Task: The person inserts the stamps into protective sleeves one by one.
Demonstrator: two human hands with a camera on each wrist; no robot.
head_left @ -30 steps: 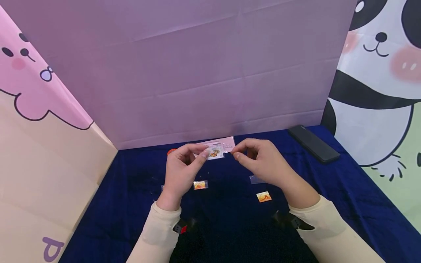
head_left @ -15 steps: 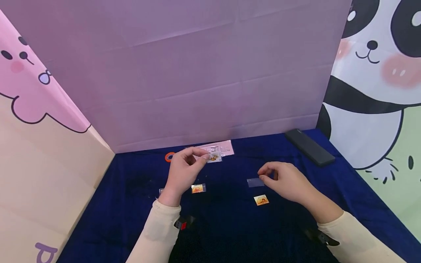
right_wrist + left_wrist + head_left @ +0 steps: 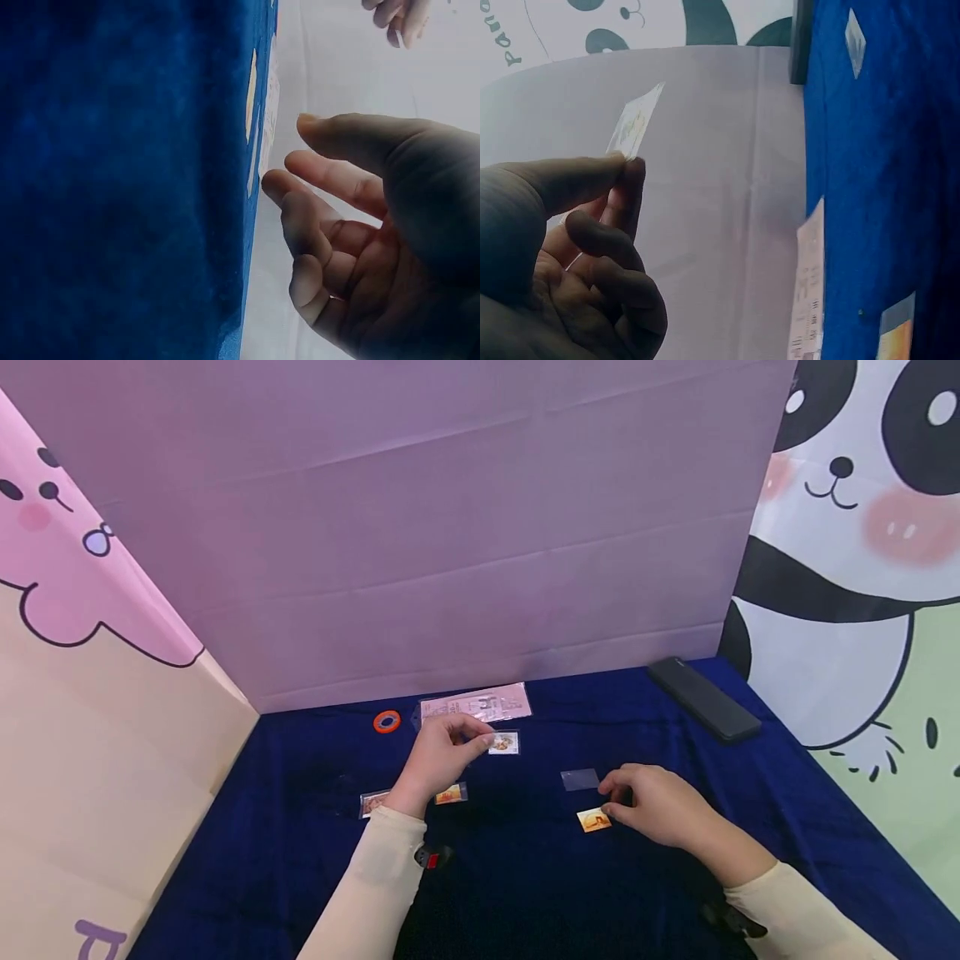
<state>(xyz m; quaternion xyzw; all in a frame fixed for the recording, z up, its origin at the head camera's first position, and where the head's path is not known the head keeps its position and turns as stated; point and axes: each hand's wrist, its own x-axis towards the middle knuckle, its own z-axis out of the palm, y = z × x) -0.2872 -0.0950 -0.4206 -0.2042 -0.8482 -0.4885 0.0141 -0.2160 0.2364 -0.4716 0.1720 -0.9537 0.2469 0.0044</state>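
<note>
My left hand (image 3: pixel 442 752) pinches a small white-bordered picture stamp in a clear sleeve (image 3: pixel 506 743) between thumb and forefinger. In the left wrist view that sleeved stamp (image 3: pixel 634 124) stands up from the fingertips, raised above the cloth. My right hand (image 3: pixel 660 802) holds nothing; its fingers bend loosely with the thumb apart from them. Just left of its fingertips are an unsleeved orange-yellow stamp (image 3: pixel 594 820) and an empty clear sleeve (image 3: pixel 579 779). Another orange stamp in a sleeve (image 3: pixel 452 793) lies beyond my left wrist, beside a reddish sleeved one (image 3: pixel 372 802) partly covered by my arm.
A pink printed packet (image 3: pixel 502 700) lies at the back of the dark blue cloth (image 3: pixel 525 893). To its left is an orange ring, like a tape roll (image 3: pixel 386 722). A long black case (image 3: pixel 705 697) lies at the back right. Fabric walls stand behind and at both sides.
My right hand has moved away from the left, down and right toward the orange-yellow stamp. The left hand has come slightly down and right, still pinching the sleeved stamp.
</note>
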